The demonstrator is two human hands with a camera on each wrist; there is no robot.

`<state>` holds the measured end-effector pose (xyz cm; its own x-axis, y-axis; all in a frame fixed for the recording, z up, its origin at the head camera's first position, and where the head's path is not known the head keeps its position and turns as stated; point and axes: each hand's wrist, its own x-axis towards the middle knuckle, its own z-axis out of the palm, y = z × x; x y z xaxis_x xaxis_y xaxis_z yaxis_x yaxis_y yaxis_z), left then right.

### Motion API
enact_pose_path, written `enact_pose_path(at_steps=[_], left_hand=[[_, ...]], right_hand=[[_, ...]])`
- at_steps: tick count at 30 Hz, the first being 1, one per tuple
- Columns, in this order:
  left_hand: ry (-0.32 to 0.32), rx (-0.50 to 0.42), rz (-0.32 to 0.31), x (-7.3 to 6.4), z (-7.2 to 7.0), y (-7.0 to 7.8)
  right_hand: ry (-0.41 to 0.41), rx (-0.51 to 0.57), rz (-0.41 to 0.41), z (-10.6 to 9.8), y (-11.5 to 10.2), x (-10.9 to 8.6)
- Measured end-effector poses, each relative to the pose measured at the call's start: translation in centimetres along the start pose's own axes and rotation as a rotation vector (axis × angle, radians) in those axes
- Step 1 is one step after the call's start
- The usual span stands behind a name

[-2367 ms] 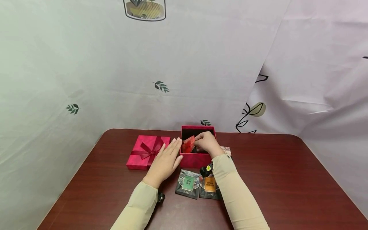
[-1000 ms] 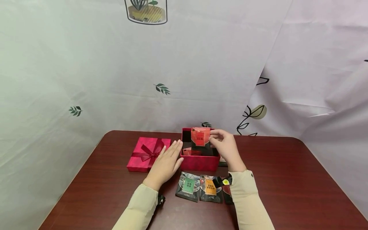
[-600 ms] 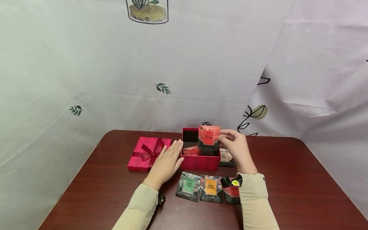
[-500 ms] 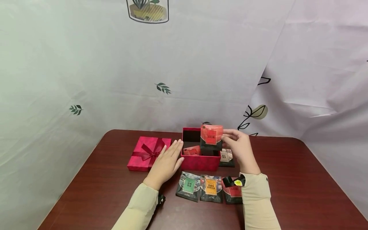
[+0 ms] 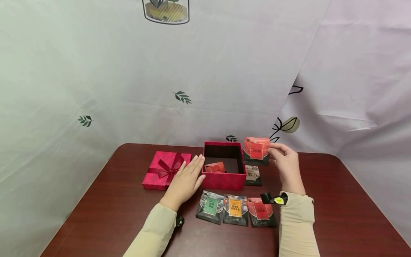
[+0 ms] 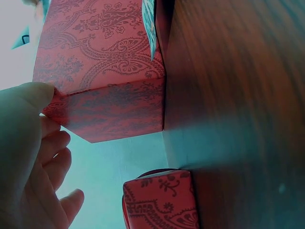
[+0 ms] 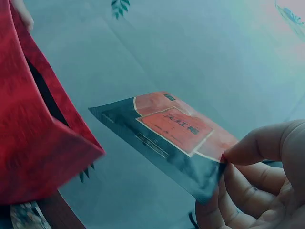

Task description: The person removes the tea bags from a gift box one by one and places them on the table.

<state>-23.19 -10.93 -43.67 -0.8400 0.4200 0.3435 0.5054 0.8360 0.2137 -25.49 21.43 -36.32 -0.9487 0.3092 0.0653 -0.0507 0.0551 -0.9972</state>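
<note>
My right hand (image 5: 285,162) pinches a red and black tea sachet (image 5: 257,150) by its side edge, in the air to the right of the open red gift box (image 5: 224,181). In the right wrist view, thumb and fingers grip one corner of this tea sachet (image 7: 174,129). My left hand (image 5: 184,182) lies with extended fingers against the box's left side. In the left wrist view, its thumb touches the box (image 6: 100,52) at a corner. Inside the box, another red sachet (image 5: 216,167) leans near the front left.
The box lid (image 5: 165,169) with a ribbon bow lies left of the box. A green-label sachet (image 5: 210,207), an orange-label sachet (image 5: 235,210) and a red sachet (image 5: 261,212) form a row in front. A beige-label sachet (image 5: 253,175) lies at the box's right side.
My right hand has drawn the red tea sachet up out of the box and carried it rightward past the box's right wall. The left hand has stayed at the box's left side.
</note>
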Motion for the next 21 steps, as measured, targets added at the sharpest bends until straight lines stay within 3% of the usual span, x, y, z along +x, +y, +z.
enact_pose_path(at_steps=[7, 21], left_hand=[[-0.008, 0.006, -0.006, 0.0, 0.0, 0.0], [-0.002, 0.003, -0.006, 0.0, 0.0, -0.1]], right_hand=[[0.079, -0.008, 0.051, -1.8, 0.7, 0.9], [0.040, 0.047, 0.223, -4.5, 4.3, 2.5]])
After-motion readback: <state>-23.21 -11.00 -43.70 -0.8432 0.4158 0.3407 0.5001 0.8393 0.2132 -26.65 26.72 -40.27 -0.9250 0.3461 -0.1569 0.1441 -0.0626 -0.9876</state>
